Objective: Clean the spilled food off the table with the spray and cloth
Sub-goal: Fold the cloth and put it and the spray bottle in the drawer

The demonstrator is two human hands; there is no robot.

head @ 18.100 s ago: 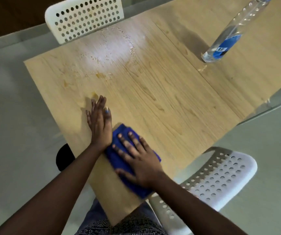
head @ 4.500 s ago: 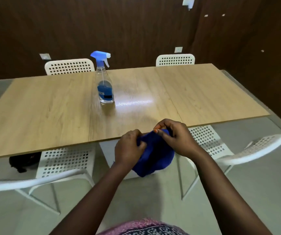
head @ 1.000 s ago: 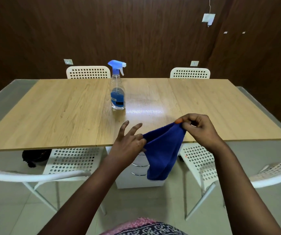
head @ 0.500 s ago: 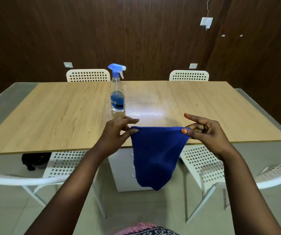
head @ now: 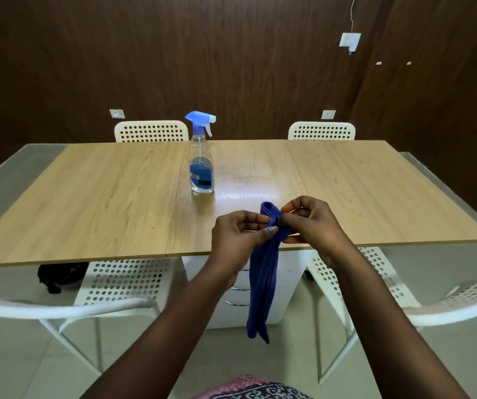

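From the head view, the counter shows no spilled food or wet streaks, only a sheen of light near the spray bottle, which stands upright near the middle, so the wiping looks finished and what is left seems to be folding the cloth and setting it down. The cloth hangs in front of the counter's near edge, doubled into a narrow strip. The left hand pinches its top between curled fingers and thumb; the right hand pinches the same fold from the other side, fingers tightly curled
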